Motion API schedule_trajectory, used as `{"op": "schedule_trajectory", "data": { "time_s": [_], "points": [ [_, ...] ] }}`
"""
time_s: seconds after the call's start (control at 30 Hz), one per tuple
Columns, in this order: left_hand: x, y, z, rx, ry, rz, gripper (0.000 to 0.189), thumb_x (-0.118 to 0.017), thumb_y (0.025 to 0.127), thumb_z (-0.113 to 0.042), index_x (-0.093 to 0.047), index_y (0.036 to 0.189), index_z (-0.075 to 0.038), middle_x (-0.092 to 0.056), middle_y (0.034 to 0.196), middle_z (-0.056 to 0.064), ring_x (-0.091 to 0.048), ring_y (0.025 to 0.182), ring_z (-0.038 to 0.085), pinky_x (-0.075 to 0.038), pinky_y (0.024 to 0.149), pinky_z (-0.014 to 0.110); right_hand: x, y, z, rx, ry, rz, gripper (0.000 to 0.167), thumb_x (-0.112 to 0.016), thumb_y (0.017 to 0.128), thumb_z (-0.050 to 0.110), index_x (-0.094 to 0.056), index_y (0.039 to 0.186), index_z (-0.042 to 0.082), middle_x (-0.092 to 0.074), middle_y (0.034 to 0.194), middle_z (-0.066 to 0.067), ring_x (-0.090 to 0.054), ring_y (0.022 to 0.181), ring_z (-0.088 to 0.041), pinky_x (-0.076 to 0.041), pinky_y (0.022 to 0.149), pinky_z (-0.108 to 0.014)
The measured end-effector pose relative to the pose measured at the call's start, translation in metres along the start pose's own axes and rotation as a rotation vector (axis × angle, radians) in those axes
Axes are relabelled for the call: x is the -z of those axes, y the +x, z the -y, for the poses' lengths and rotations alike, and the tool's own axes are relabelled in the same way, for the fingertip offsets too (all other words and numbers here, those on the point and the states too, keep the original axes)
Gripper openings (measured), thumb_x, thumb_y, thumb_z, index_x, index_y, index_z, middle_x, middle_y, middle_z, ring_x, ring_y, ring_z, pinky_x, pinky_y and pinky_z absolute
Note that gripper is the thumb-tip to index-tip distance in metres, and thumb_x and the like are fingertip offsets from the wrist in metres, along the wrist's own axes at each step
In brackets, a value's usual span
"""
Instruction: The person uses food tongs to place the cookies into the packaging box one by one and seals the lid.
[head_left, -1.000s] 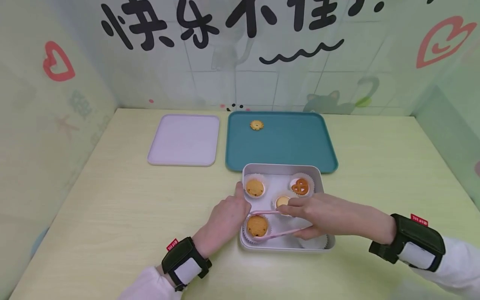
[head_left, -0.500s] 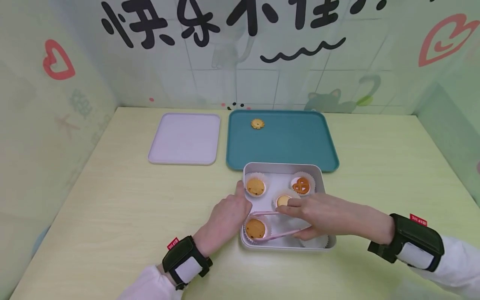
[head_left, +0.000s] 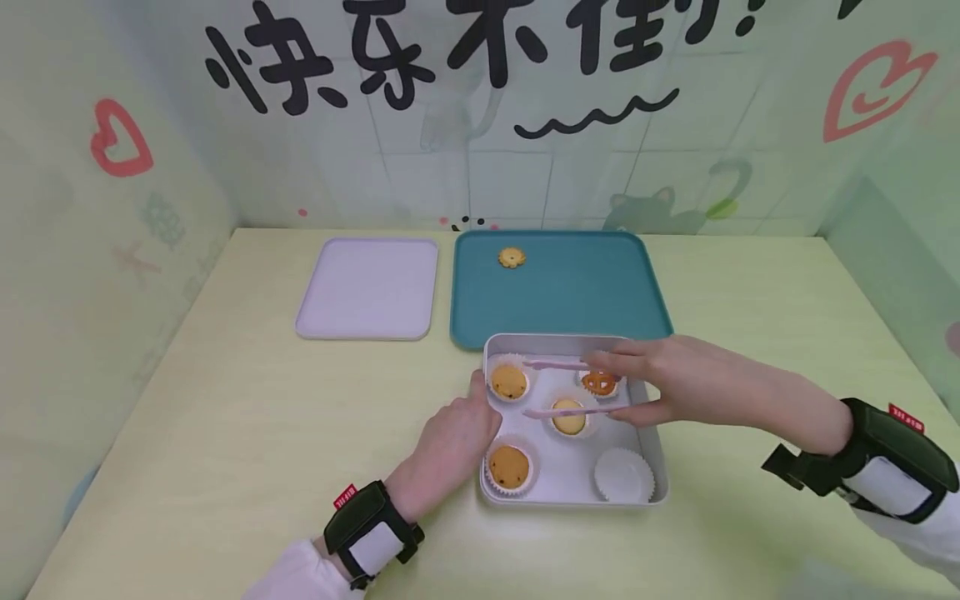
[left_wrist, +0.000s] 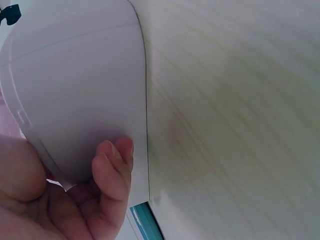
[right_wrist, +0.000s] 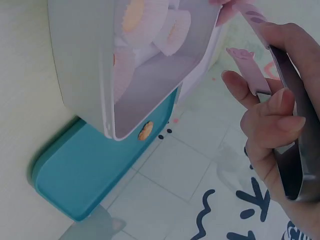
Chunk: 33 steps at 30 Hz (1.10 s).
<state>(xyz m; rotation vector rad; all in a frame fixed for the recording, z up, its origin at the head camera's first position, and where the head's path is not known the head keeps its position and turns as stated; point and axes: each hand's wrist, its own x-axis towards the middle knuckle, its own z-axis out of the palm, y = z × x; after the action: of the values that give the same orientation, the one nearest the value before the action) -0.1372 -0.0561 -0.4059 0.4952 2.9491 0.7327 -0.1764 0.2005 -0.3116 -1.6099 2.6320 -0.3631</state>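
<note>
My left hand [head_left: 457,433] grips the left wall of a pale lilac baking tin [head_left: 555,492], fingers against its outer side in the left wrist view. My right hand [head_left: 690,379] holds metal tongs [right_wrist: 295,172] with pink tips, spread apart over the tin with nothing between them. In the head view, one tip overlaps the middle pale round cookie [head_left: 568,421]; the other points towards the upper-left cookie [head_left: 509,382]. A pretzel [head_left: 598,383] sits partly hidden under my right fingers. Another cookie [head_left: 509,467] lies lower left, and a bare paper cup [head_left: 624,477] lower right.
Behind the tin lies a teal tray [head_left: 570,292] with one flower-shaped biscuit [head_left: 512,257]. A lilac tray [head_left: 367,287] lies to its left. Walls enclose the table's back and both sides.
My right hand has lifted the tongs from around the lower-left cookie and moved up and right, uncovering the bare paper cup. My left hand has stayed at the tin.
</note>
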Motion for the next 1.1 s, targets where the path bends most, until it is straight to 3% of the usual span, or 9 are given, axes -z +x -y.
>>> {"op": "schedule_trajectory", "data": {
  "time_s": [0.3,0.6,0.73,0.9,1.1],
  "points": [
    [-0.002,-0.004,0.002,0.016,-0.007,-0.008,0.045,-0.046,0.089,-0.008,-0.031,0.122,0.018,-0.039,0.048,0.003,-0.040,0.038,0.012,-0.032,0.031,0.024,0.007,0.017,-0.045,-0.146,-0.061,-0.022,0.045,-0.072,0.076,0.024,-0.060,0.113,0.000,-0.053,0.081,0.004,-0.050,0.061,-0.008,-0.044,0.054,-0.024],
    [-0.001,-0.004,0.001,0.019,-0.011,-0.010,0.046,-0.046,0.090,-0.009,-0.030,0.124,0.018,-0.038,0.047,0.002,-0.038,0.037,0.011,-0.029,0.031,0.023,0.006,0.052,-0.092,-0.244,-0.031,0.039,0.035,-0.067,0.081,0.023,-0.059,0.105,0.000,-0.051,0.072,0.001,-0.044,0.061,-0.014,-0.037,0.053,-0.029],
    [0.000,-0.004,0.002,0.008,0.005,-0.024,0.046,-0.047,0.090,-0.008,-0.031,0.123,0.019,-0.037,0.047,0.002,-0.038,0.037,0.011,-0.029,0.031,0.022,0.005,0.070,-0.109,-0.297,-0.018,0.085,0.024,-0.064,0.084,0.027,-0.059,0.091,0.005,-0.051,0.068,0.000,-0.044,0.056,-0.014,-0.037,0.053,-0.031],
    [0.000,-0.005,0.001,-0.005,0.023,-0.038,0.046,-0.047,0.089,-0.008,-0.032,0.122,0.020,-0.037,0.047,0.002,-0.038,0.037,0.010,-0.030,0.030,0.022,0.002,0.088,-0.125,-0.410,0.057,0.169,0.025,-0.061,0.086,0.032,-0.054,0.081,0.009,-0.051,0.066,-0.004,-0.047,0.048,-0.015,-0.040,0.048,-0.030],
    [-0.001,-0.005,-0.001,-0.007,0.025,-0.058,0.045,-0.048,0.088,-0.008,-0.034,0.121,0.020,-0.037,0.047,0.002,-0.039,0.037,0.011,-0.030,0.030,0.023,-0.004,0.102,-0.140,-0.521,0.139,0.210,0.029,-0.061,0.085,0.035,-0.057,0.090,0.007,-0.045,0.067,-0.005,-0.045,0.045,-0.016,-0.041,0.044,-0.029]
  ]
}}
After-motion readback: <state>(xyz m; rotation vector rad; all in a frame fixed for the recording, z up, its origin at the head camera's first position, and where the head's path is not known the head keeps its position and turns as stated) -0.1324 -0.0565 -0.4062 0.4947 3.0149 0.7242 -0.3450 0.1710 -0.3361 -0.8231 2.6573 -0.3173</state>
